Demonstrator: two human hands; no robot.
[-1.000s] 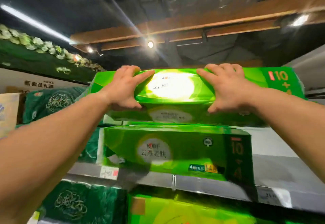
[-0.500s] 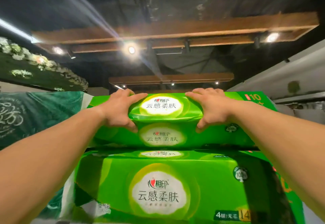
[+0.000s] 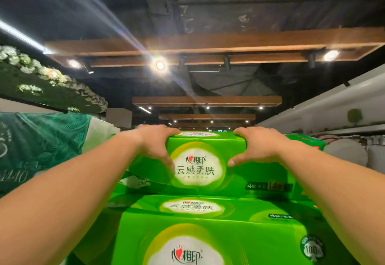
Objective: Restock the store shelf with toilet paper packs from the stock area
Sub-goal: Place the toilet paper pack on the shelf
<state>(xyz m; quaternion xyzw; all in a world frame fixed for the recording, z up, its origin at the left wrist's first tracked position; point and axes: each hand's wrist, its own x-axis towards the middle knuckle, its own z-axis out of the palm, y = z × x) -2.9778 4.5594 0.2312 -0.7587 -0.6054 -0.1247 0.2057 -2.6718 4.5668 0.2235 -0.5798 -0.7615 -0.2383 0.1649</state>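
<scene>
A bright green toilet paper pack (image 3: 239, 160) with a white oval label lies on top of another green pack (image 3: 208, 233) of the same kind. My left hand (image 3: 155, 144) grips the upper pack's front top edge left of the label, fingers over the top and thumb on the front face. My right hand (image 3: 256, 146) grips the same edge right of the label in the same way. Both arms reach up and forward.
Dark green packs (image 3: 37, 146) are stacked at the left. White wrapped rolls (image 3: 345, 154) lie at the right under a white ledge (image 3: 312, 110). Wooden ceiling beams (image 3: 208, 44) with spotlights hang overhead.
The upper pack has settled flat onto the lower one and sits further back. The view has risen and moved closer; both hands keep their hold on its front edge.
</scene>
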